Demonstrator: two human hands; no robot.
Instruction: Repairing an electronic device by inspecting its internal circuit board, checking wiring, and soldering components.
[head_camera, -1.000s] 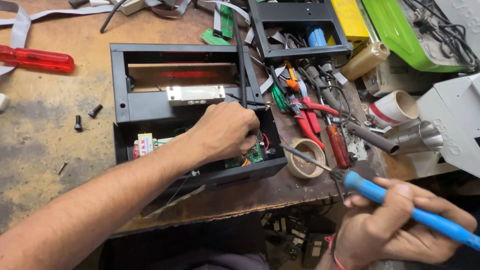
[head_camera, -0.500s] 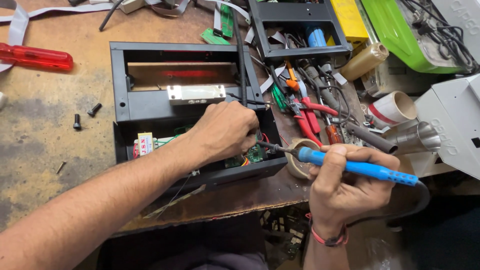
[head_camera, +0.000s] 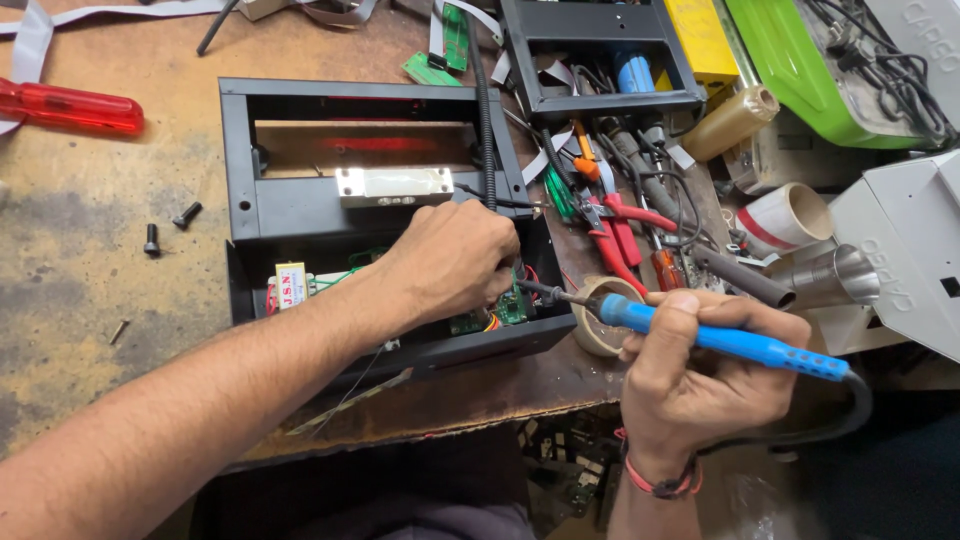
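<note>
Head view: the right hand is clenched around the blue handle of a soldering iron, which lies nearly level, its cord looping off to the right and its thin metal tip pointing left into the lower right corner of an open black casing. The tip reaches a small green circuit board with red and orange wires, seated inside the casing's lower compartment. The left hand rests over that same compartment, knuckles up and fingers curled down beside the board; what its grip pinches is hidden under the hand, so I cannot tell whether it grasps anything. The board thus sits just right of the left hand and just left of the right hand, between the two, with the iron's tip touching or almost touching it.

The casing lies on a worn brown bench. A silver metal bar spans its middle rail, and a small yellow-labelled part sits at the lower compartment's left end. Right of the casing, close under the iron's shaft, lies a roll of tape. Further up the bench are red-handled pliers, and a red screwdriver handle lies far left. Two black screws rest left of the casing
</note>
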